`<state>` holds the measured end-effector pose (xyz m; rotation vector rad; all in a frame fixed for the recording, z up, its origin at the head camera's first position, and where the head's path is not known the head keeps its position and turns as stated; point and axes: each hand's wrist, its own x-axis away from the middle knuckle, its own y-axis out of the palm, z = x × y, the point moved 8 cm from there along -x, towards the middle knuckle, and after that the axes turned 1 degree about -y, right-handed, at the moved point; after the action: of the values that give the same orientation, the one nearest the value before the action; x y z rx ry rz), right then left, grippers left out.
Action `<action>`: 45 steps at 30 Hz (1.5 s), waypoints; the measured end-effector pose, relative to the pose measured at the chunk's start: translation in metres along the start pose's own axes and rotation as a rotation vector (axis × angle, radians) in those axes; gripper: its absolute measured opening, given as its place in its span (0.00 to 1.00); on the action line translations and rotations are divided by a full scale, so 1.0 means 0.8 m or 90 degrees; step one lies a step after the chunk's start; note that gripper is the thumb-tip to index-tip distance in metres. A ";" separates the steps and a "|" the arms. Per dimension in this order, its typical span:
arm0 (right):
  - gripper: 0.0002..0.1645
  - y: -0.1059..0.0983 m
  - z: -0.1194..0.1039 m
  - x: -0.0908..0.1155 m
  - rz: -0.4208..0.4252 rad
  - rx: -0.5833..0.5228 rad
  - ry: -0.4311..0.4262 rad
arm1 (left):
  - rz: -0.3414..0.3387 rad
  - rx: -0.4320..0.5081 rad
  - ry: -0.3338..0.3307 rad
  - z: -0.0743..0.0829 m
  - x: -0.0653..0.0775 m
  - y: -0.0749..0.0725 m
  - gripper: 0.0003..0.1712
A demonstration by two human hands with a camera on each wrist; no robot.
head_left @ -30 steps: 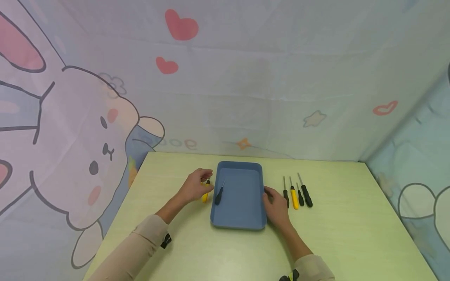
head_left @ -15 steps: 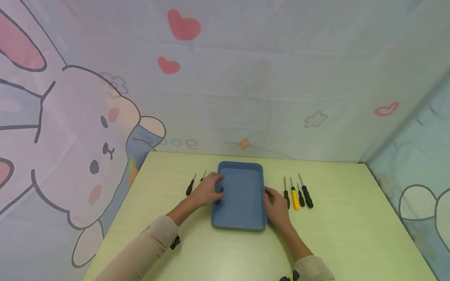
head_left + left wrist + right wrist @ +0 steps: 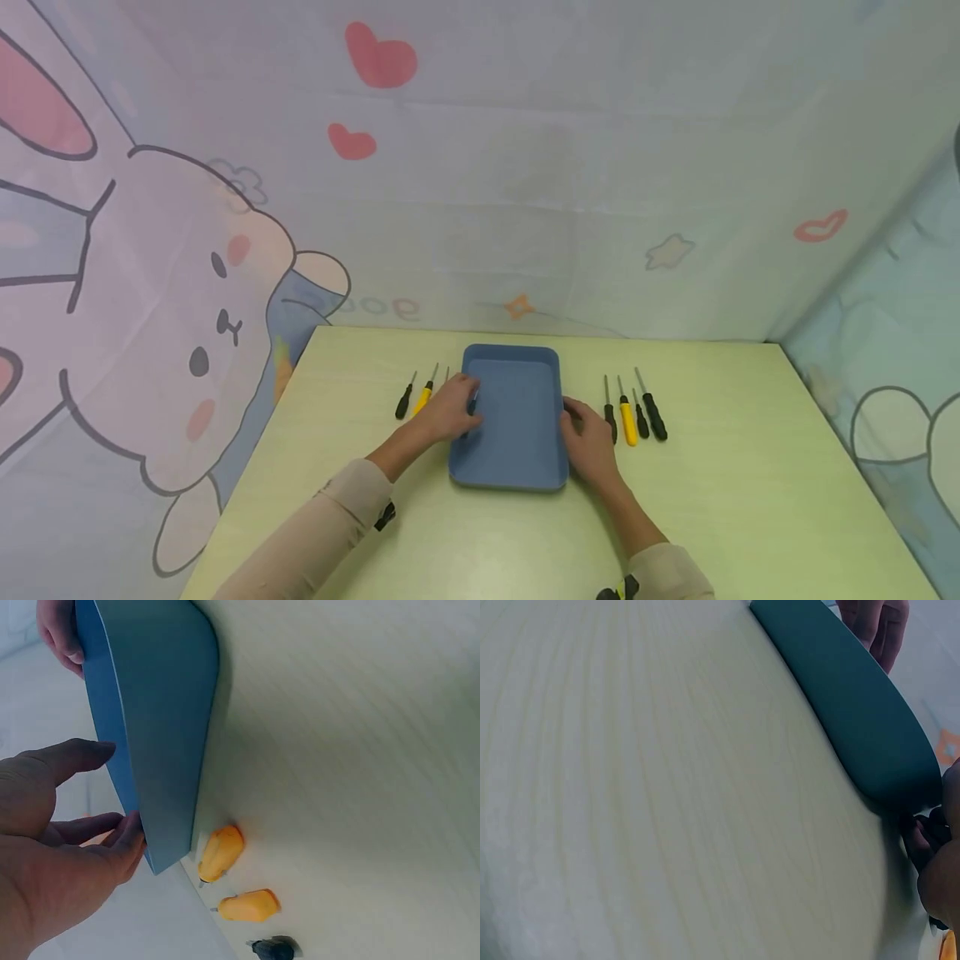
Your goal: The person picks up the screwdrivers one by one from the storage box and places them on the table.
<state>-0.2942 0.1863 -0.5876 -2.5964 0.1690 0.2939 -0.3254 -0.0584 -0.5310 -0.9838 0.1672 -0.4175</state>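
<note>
My left hand reaches over the left rim of a blue rectangular tray. Its thumb and fingers stand apart around a small black screwdriver lying inside the tray, partly covered by the hand. In the left wrist view the thumb is nearly straight over the tray, the fingertips are right at the rim, and the screwdriver is hidden. My right hand holds the tray's right wall, with thumb and fingertips at the rim.
Left of the tray lie a black screwdriver, a yellow screwdriver and another yellow-handled screwdriver, mostly behind the left hand. Several black and yellow screwdrivers lie in a row at the right. A printed cloth hangs behind the table.
My left hand has moved right, from beside the yellow screwdriver at the tray's left to over the screwdriver in the tray. The screwdrivers left of it now show. The right hand stays put.
</note>
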 end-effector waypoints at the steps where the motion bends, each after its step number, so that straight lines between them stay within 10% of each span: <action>1: 0.22 0.000 0.000 -0.001 0.000 0.000 -0.001 | -0.001 -0.002 -0.004 0.001 -0.001 0.001 0.39; 20: 0.22 0.001 0.001 0.002 -0.002 -0.005 0.014 | 0.026 -0.339 -0.068 0.036 -0.002 0.033 0.13; 45: 0.22 0.000 -0.002 0.001 0.003 0.005 0.005 | 0.006 -0.487 -0.043 0.049 0.003 0.049 0.12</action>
<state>-0.2928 0.1857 -0.5863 -2.5901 0.1779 0.2842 -0.3000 -0.0106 -0.5423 -1.7456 0.2788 -0.3105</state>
